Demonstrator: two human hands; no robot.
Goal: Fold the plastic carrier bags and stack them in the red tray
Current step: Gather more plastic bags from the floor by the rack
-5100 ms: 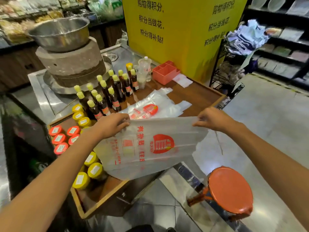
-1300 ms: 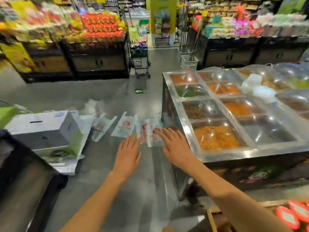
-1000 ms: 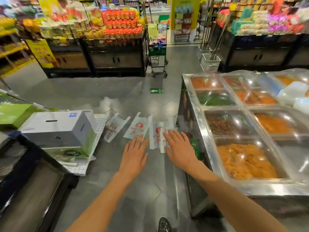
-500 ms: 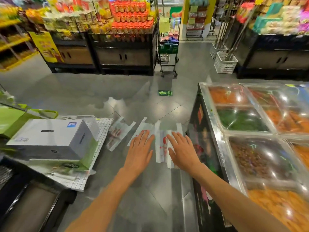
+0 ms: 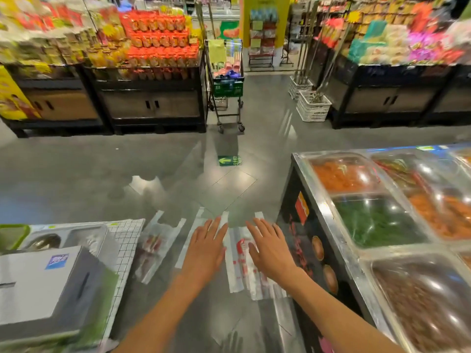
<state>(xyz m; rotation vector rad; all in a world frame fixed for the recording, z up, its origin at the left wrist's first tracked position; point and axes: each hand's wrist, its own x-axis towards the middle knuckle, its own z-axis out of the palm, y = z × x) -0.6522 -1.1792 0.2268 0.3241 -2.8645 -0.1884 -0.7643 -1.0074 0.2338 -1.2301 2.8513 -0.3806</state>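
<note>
Three clear plastic carrier bags with red print lie flat on the grey shop floor. One bag (image 5: 156,244) is on the left, a second bag (image 5: 190,240) is mostly under my left hand, and a third bag (image 5: 240,266) lies below my right hand. My left hand (image 5: 205,250) and my right hand (image 5: 269,248) reach down over them with fingers straight and spread, holding nothing. Whether the palms touch the bags is unclear. The red tray is out of sight.
A steel deli counter (image 5: 328,220) with covered food pans stands close on the right. A grey box (image 5: 43,284) on a gridded sheet sits at the left. A shopping trolley (image 5: 226,85) and product shelves (image 5: 153,72) stand across the aisle.
Earlier I held a bag over a wooden counter; the view has since turned to the floor. Over the last second both hands have stayed spread over the bags as the view closes in.
</note>
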